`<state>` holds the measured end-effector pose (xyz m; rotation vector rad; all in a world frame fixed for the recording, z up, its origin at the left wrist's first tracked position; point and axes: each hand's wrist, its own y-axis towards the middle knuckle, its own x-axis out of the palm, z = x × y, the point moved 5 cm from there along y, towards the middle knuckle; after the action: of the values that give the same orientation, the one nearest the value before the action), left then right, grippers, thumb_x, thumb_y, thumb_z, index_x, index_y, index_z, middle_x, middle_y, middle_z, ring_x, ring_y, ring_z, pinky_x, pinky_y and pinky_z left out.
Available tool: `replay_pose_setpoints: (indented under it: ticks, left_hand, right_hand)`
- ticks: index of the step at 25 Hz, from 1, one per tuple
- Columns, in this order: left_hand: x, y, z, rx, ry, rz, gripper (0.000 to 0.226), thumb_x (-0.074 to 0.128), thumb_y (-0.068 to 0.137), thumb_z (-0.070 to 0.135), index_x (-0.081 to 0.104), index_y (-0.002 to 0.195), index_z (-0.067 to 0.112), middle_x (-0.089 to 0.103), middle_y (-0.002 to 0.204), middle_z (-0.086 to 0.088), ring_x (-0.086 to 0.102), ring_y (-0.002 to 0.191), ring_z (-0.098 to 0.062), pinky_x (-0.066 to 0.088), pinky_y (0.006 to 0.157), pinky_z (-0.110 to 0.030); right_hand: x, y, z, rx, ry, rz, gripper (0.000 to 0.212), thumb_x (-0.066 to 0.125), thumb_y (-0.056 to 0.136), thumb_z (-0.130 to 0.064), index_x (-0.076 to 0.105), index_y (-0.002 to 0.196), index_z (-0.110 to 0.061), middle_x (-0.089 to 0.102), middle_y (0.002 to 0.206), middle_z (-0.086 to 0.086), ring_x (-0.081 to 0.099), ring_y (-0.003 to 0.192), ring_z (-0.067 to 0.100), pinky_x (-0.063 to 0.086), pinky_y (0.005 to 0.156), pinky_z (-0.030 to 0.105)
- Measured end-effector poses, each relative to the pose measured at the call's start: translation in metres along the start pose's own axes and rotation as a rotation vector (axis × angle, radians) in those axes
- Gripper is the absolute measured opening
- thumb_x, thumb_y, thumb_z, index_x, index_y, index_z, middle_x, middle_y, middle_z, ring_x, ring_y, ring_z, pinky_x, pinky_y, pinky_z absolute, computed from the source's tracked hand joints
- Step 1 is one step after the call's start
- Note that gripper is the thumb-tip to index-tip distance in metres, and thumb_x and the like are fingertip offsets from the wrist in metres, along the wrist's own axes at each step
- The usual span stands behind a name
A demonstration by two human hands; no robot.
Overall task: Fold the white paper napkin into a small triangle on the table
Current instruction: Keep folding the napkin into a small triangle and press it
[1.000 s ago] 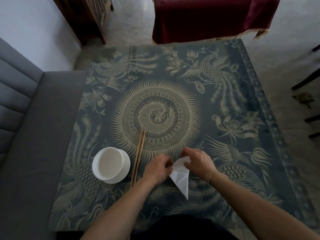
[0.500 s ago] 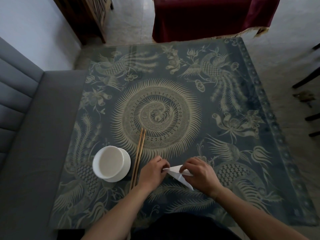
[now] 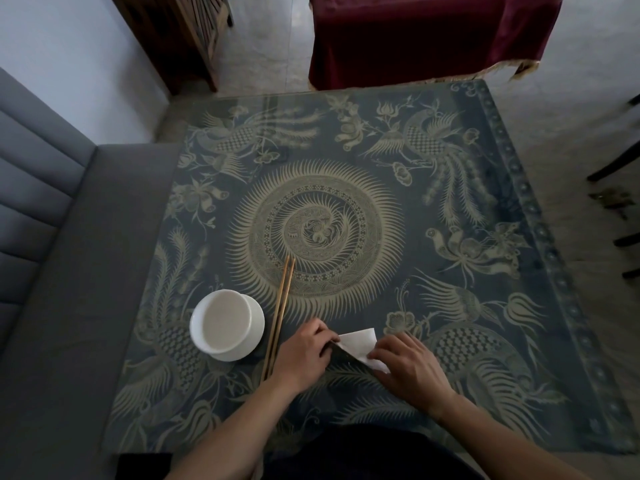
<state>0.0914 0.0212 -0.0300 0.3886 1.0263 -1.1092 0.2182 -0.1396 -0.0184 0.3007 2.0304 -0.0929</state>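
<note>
The white paper napkin (image 3: 358, 344) lies folded into a small flat shape near the front edge of the table (image 3: 450, 209), between my two hands. My left hand (image 3: 301, 355) pinches its left corner with thumb and fingertips. My right hand (image 3: 412, 368) presses down on its right, lower part, covering that end. Its upper right corner sticks out above my right fingers.
A white bowl on a white saucer (image 3: 227, 325) stands left of my hands, with a pair of wooden chopsticks (image 3: 278, 315) lying beside it. A grey sofa (image 3: 52, 271) borders the table's left side. Dark chair legs (image 3: 620, 237) stand at the right.
The napkin hung as a long point below my hands a second ago. It has since been brought down flat onto the table, and both hands have shifted lower and now press it.
</note>
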Motion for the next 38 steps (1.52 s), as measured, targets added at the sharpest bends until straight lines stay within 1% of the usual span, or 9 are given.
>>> replay_pose_setpoints:
  ticks: [8,14,17,19,22,26,28,32,38]
  left_hand:
    - [0.000,-0.004,-0.001,0.019,0.031,0.004,0.024,0.062,0.091,0.022,0.063,0.114,0.026,0.050,0.110,0.010,0.053,0.101,-0.009,0.051,0.069,-0.027]
    - [-0.001,-0.011,0.002,0.074,0.109,0.032,0.029,0.061,0.089,0.021,0.061,0.117,0.024,0.051,0.112,0.006,0.053,0.103,-0.013,0.050,0.069,-0.025]
    - [0.000,-0.015,0.012,0.208,0.228,0.033,0.035,0.060,0.084,0.021,0.058,0.119,0.022,0.051,0.119,0.002,0.052,0.107,-0.020,0.048,0.083,-0.033]
    - [0.005,-0.018,0.022,0.335,0.270,-0.001,0.042,0.056,0.085,0.025,0.055,0.126,0.019,0.051,0.132,-0.002,0.049,0.119,-0.022,0.044,0.095,-0.039]
    - [0.019,-0.021,0.033,0.457,0.348,-0.093,0.058,0.048,0.089,0.033,0.043,0.143,0.011,0.040,0.152,-0.008,0.034,0.139,-0.023,0.031,0.112,-0.041]
    - [0.035,-0.025,0.026,0.391,0.444,-0.225,0.076,0.034,0.095,0.048,0.004,0.155,0.011,0.002,0.164,-0.007,-0.006,0.149,-0.019,0.001,0.121,-0.045]
    - [0.039,-0.027,0.021,0.355,0.455,-0.265,0.077,0.030,0.097,0.051,-0.004,0.155,0.015,-0.010,0.163,-0.003,-0.019,0.146,-0.015,-0.008,0.118,-0.045]
    - [0.039,-0.032,0.014,0.317,0.445,-0.272,0.074,0.026,0.098,0.053,-0.006,0.154,0.016,-0.014,0.161,-0.001,-0.020,0.146,-0.016,-0.009,0.115,-0.047]
    - [0.029,-0.050,-0.002,0.207,0.473,-0.211,0.071,0.028,0.101,0.051,0.002,0.155,0.012,-0.006,0.162,-0.003,-0.007,0.148,-0.020,-0.001,0.113,-0.049]
  right_hand:
    - [0.001,-0.014,0.006,0.041,-0.073,0.039,0.021,0.079,0.076,-0.034,0.070,0.093,-0.024,0.064,0.098,-0.005,0.060,0.083,0.020,0.046,0.060,0.032]
    - [-0.001,-0.020,0.010,0.122,-0.058,0.018,0.034,0.076,0.074,-0.039,0.069,0.104,-0.027,0.062,0.106,-0.008,0.059,0.089,0.017,0.048,0.067,0.033]
    - [0.000,-0.021,0.004,0.125,-0.081,0.042,0.038,0.066,0.081,-0.044,0.066,0.113,-0.025,0.061,0.114,-0.007,0.058,0.099,0.018,0.045,0.074,0.032]
    - [0.003,-0.017,-0.001,0.126,-0.138,0.040,0.044,0.057,0.087,-0.042,0.063,0.124,-0.018,0.060,0.127,-0.002,0.056,0.116,0.022,0.044,0.087,0.036]
    - [0.017,-0.007,-0.011,0.079,-0.260,-0.080,0.060,0.043,0.093,-0.042,0.048,0.142,-0.008,0.043,0.150,0.008,0.038,0.139,0.028,0.029,0.105,0.045]
    - [0.027,-0.005,-0.009,0.119,-0.297,-0.223,0.067,0.030,0.097,-0.048,0.033,0.149,-0.006,0.026,0.158,0.010,0.019,0.146,0.028,0.019,0.109,0.051]
    - [0.030,-0.007,-0.005,0.133,-0.291,-0.262,0.068,0.023,0.099,-0.052,0.030,0.150,-0.007,0.023,0.159,0.009,0.013,0.146,0.025,0.017,0.110,0.051]
    - [0.035,-0.009,-0.001,0.146,-0.284,-0.293,0.072,0.013,0.100,-0.057,0.026,0.151,-0.009,0.019,0.160,0.008,0.011,0.147,0.023,0.016,0.111,0.051]
    - [0.036,-0.009,-0.001,0.134,-0.305,-0.280,0.073,0.027,0.098,-0.058,0.025,0.152,-0.008,0.019,0.160,0.008,0.016,0.147,0.026,0.016,0.112,0.051]
